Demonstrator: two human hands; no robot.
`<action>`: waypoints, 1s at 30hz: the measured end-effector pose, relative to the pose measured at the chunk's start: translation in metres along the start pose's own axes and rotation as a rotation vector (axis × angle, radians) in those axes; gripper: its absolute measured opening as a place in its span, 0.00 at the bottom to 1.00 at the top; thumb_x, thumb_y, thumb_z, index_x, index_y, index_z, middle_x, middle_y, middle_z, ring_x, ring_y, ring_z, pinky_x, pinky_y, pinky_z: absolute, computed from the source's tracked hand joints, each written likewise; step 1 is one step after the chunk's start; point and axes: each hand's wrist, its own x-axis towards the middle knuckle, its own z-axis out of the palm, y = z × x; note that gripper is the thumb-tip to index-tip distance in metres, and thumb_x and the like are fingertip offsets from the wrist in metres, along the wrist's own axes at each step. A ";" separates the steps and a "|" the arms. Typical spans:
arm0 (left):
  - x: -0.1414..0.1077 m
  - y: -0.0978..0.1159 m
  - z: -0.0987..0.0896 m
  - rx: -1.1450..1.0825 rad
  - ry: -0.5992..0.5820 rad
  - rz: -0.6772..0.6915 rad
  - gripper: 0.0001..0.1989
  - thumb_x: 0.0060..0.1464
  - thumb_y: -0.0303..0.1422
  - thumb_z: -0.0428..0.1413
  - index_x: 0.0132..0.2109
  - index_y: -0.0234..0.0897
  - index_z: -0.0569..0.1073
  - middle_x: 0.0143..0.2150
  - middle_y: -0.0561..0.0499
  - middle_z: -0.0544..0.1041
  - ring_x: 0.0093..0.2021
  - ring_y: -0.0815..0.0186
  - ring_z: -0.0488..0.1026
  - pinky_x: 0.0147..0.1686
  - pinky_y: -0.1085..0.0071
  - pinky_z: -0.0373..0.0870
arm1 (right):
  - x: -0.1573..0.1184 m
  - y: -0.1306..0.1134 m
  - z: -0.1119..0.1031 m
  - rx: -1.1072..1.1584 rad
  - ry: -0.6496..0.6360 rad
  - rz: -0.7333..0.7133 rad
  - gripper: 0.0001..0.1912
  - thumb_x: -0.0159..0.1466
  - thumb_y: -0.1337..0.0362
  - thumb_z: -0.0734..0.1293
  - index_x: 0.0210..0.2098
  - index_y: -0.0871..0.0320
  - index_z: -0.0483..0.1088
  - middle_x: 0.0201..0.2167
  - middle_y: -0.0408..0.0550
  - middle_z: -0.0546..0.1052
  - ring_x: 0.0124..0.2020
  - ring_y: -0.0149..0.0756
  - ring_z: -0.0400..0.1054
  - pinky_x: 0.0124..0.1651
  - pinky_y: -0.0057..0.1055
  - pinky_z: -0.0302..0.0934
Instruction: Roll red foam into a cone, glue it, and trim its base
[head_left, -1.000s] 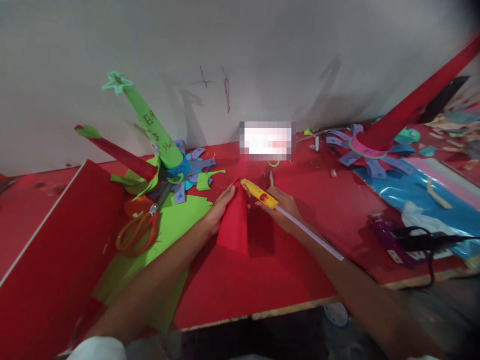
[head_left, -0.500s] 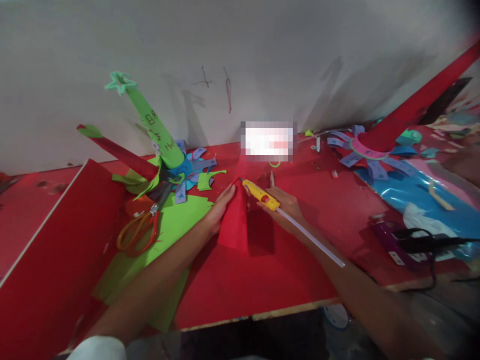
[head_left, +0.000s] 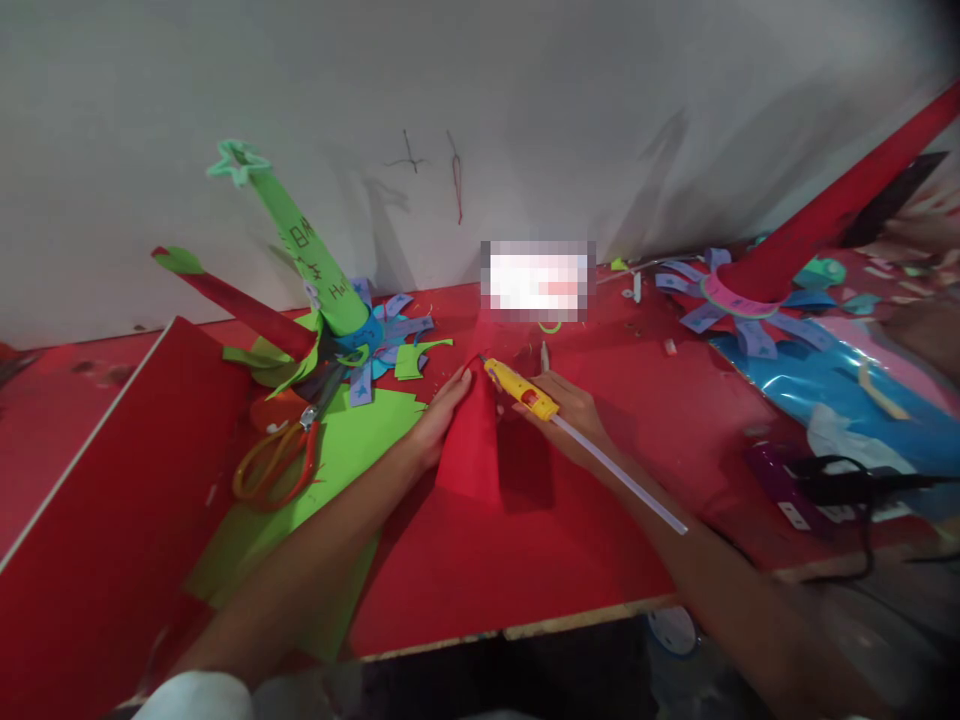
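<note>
1. Left of the red paper [head_left: 469, 455], green sheets [head_left: 352, 445] lie partly beneath orange-handled scissors [head_left: 308, 420].
2. The red paper is at the middle of the red table [head_left: 540, 590], its left side gripped by the person's left hand [head_left: 442, 412].
3. Right of the red paper, the right hand [head_left: 570, 402] clasps a yellow glue gun [head_left: 525, 392], nozzle at the paper's top (contact is hard to tell).
4. Beyond the red paper, leftward, stands a star-topped green cone [head_left: 311, 245].
</note>
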 end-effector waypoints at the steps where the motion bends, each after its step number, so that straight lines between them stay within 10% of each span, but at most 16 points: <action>1: 0.000 0.000 0.000 0.008 -0.006 0.001 0.22 0.61 0.48 0.63 0.50 0.32 0.77 0.33 0.43 0.83 0.29 0.60 0.82 0.32 0.68 0.80 | 0.000 0.000 0.000 -0.004 0.002 0.000 0.12 0.72 0.52 0.67 0.44 0.54 0.73 0.36 0.49 0.78 0.35 0.39 0.74 0.37 0.33 0.66; 30: -0.001 0.001 0.003 0.034 0.008 0.040 0.21 0.60 0.49 0.63 0.45 0.32 0.77 0.30 0.44 0.82 0.28 0.61 0.81 0.31 0.69 0.79 | 0.000 -0.001 0.000 -0.017 0.027 0.010 0.12 0.73 0.52 0.66 0.45 0.54 0.73 0.36 0.49 0.78 0.36 0.38 0.74 0.38 0.32 0.67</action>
